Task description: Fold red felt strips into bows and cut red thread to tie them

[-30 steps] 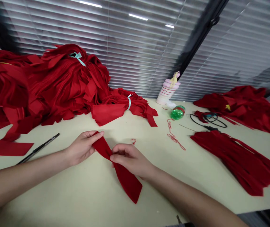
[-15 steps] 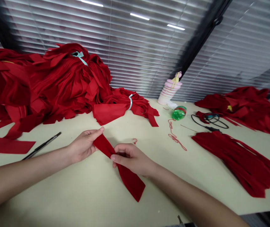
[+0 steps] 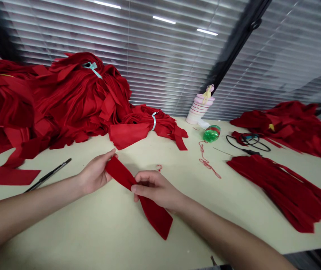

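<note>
Head view: at frame centre, a long dark-red fabric strip (image 3: 155, 217) is pinched at its narrowed waist between thumb and fingers of the right hand (image 3: 158, 190). The left hand (image 3: 95, 174) is placed at the strip's upper-left end; whether its fingers grip cannot be told. Step judged: gathering at mid-length. Next move: pinch to be held firm.

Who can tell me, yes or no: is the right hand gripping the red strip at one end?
No: the right hand pinches the red strip near its middle, with cloth showing on either side.
</note>
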Motion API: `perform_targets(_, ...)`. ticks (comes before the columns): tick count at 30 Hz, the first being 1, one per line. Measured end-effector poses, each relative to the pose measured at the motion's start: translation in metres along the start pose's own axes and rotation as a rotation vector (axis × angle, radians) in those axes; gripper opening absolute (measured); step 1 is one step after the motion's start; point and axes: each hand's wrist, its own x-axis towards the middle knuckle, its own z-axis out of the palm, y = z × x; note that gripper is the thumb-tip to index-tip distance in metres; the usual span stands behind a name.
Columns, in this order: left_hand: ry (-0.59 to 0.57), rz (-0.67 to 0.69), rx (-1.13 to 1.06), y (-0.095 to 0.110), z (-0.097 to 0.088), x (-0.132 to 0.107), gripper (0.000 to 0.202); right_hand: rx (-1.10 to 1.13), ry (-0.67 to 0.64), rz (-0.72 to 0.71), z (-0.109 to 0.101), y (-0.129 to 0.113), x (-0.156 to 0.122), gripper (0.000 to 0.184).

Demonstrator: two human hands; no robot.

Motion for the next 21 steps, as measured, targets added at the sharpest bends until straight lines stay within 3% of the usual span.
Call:
perform_targets(4, -0.251, -0.011, -0.059, -0.002, -0.001, -0.002, 0.038, 0.038, 0.147, -0.058, 0.003, 0.003, 0.002, 0.020)
perform_targets(10, -0.408, 0.223, 0.451, -0.013, -0.006, -0.004, 0.012, 0.005, 0.097, -0.120, 0.003, 0.006, 0.004, 0.017)
perform_targets(15, -0.334, 0.248, 0.465, -0.014, -0.005, -0.006, 0.010, -0.090, 0.091, -0.132, 0.005, 0.005, 0.002, 0.016)
perform_targets(21, -0.137, 0.120, 0.281, -0.009, 0.002, -0.005, 0.006, -0.126, 0.071, -0.098, 0.003, 0.006, 0.002, 0.018)
